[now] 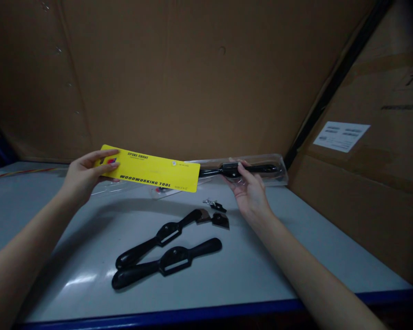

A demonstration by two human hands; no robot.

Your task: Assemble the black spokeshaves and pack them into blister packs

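Observation:
Between thumb and fingers, my left hand (89,172) pinches the left end of a yellow card (154,170) printed "SPOKE SHAVE" and "WOODWORKING TOOL". My right hand (248,190) is closed around a black spokeshave (230,170) in a clear plastic package (277,160). The card overlaps the package's left part and hides that end of the tool. Below the hands, two black spokeshave bodies (174,260) lie side by side on the table. Just beyond them are blades (220,221), a small black cap piece (218,207) and silvery screws (209,201).
More clear plastic packaging (158,192) lies behind the card. A large cardboard sheet (192,82) rises behind the grey table (261,275), which has a blue front edge. A labelled cardboard box (365,183) stands at the right, and red and yellow cords (27,172) run along the left.

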